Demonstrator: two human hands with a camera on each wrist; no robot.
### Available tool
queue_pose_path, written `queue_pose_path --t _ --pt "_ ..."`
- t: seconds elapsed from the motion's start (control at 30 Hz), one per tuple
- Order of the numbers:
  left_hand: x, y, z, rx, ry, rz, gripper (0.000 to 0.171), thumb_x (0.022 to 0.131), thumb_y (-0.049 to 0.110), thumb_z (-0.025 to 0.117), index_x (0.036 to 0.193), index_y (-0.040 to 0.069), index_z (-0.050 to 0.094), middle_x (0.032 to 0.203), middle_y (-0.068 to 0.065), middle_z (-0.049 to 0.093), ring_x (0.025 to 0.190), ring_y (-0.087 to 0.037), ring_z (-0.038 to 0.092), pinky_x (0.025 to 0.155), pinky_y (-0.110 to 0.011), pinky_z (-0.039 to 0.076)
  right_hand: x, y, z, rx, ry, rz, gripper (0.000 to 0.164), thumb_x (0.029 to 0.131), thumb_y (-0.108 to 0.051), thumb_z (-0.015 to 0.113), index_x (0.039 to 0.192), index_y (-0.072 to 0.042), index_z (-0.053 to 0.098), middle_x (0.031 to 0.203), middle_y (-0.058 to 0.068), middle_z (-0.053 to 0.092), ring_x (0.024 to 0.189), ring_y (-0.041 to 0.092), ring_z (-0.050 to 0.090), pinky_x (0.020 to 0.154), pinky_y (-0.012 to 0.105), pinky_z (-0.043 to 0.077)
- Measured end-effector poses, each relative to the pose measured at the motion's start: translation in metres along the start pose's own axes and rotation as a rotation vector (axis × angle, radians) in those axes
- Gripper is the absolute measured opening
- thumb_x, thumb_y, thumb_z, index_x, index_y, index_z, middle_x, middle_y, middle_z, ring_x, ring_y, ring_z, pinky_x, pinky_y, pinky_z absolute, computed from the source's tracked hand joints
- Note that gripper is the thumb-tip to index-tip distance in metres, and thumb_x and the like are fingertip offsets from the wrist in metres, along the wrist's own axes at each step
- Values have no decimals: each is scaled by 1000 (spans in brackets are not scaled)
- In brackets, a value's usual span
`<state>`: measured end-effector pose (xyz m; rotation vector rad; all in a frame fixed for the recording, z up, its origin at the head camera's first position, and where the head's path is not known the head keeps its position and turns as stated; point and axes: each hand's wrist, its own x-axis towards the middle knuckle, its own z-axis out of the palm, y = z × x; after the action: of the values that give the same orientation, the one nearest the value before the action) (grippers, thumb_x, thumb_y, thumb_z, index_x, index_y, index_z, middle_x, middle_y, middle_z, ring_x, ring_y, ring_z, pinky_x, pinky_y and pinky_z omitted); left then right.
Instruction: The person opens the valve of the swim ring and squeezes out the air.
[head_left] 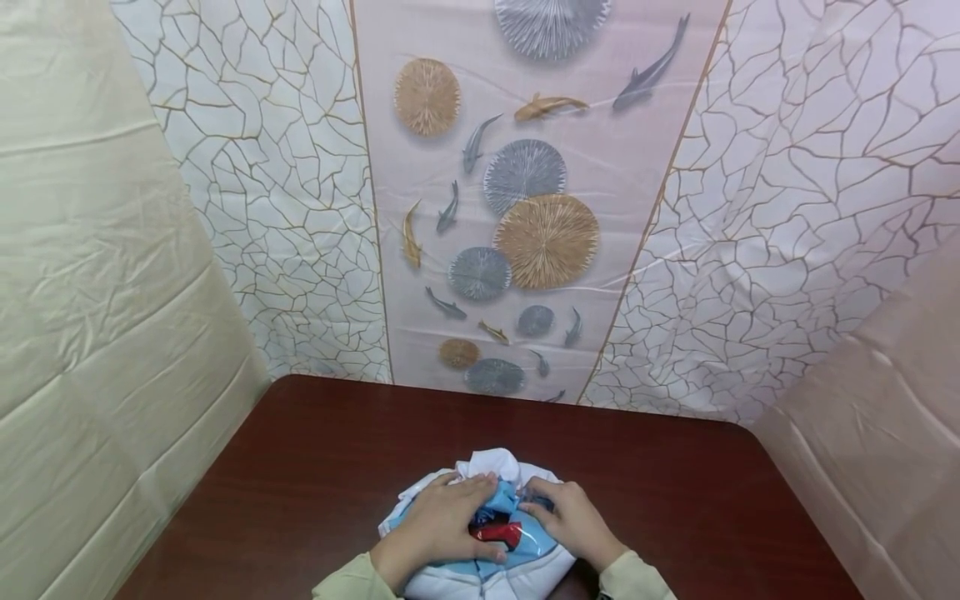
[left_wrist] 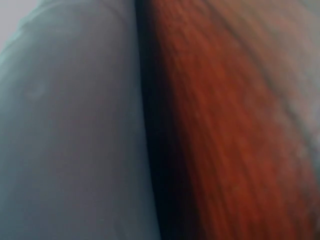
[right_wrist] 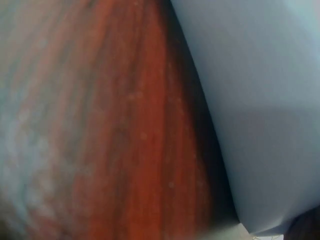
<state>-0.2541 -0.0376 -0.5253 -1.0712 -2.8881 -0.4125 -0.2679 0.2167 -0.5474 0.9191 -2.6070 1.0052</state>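
While the round, soft white-and-light-blue bag [head_left: 534, 543] sits on the dark red-brown wooden worktop [head_left: 663, 483], lower centre of the head view, its mouth gapes around a shiny red wrapped piece [head_left: 501, 533]. Left hand [head_left: 441, 521] lies over the bag's left side, fingers loosely spread, thumb well apart along the lower edge of the mouth. Right hand [head_left: 576, 518] is at the mouth's upper right, fingers curled, apparently pinching a small clear bluish plastic piece [head_left: 542, 502]; partly hidden, so exact contact unclear. Wrist views: just worktop and what looks like the bag's pale side, blurred, no fingers.

To do this well: let the left palm steady the rim so the soft wall can't fold over the red piece. Right: light pinch, knuckles clear of the rim. Likely risk: slick plastic slipping.
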Motion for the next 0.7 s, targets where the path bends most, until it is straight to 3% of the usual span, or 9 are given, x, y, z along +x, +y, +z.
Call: queue_pose_path --t 0.7 --pt "0 4 2 41 50 31 85 84 72 62 147 16 53 146 2 55 133 -10 51 107 -47 38 1 2 4 -44 26 -17 12 90 -21 77 92 -28 67 83 -19 67 70 -3 56 63 22 49"
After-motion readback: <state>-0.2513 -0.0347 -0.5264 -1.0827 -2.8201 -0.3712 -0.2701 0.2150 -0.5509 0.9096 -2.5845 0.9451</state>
